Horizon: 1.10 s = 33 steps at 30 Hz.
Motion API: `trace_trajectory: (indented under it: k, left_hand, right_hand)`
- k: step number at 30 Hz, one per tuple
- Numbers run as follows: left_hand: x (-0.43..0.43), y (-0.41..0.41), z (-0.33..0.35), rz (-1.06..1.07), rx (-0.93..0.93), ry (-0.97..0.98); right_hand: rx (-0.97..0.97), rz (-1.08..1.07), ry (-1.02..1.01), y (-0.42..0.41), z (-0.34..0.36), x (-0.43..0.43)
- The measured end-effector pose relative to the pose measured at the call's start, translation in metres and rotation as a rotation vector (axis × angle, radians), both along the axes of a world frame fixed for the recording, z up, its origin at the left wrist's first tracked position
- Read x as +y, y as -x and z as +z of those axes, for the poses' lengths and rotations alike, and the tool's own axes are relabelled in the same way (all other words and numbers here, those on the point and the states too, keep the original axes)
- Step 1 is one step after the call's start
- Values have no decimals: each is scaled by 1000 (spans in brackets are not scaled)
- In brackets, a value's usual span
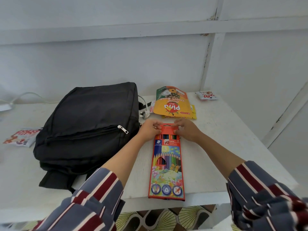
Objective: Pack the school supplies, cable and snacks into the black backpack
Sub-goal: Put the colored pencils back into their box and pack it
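Both left hand (150,129) and right hand (187,130) pinch pencil box (167,164) flap | STAEDTLER 12 Luna | pouch (173,104): VFOODS Pina

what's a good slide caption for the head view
Left hand and right hand pinch the top flap of a coloured pencil box on the white table beside the black backpack.

White table (230,127), white panelled wall (116,55), leaf-patterned covering (166,217) below, perhaps a floor mat.
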<state>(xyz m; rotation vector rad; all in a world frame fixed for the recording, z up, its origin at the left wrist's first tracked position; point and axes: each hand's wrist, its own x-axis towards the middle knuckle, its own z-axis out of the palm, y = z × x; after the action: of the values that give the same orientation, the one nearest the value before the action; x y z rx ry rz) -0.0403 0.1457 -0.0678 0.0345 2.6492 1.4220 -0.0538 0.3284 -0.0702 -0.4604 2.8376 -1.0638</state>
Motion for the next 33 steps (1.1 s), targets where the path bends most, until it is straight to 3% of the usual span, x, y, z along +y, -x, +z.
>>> trace_trajectory:
  k: [9, 22, 29, 33]
  left_hand:
    - [4, -15, -4, 3, 34, 41]
    - [44, -3, 4, -257, 149, 100]
    - [46, -10, 12, -345, 96, 4]
    - [27, -18, 8, -353, 25, 182]
  right_hand:
    - [34, 30, -112, -8, 1, 5]
    - [101, -280, -226, -46, -4, 47]
    - [62, -285, -35, -61, -10, 59]
    - [-75, -173, -16, -49, -5, 61]
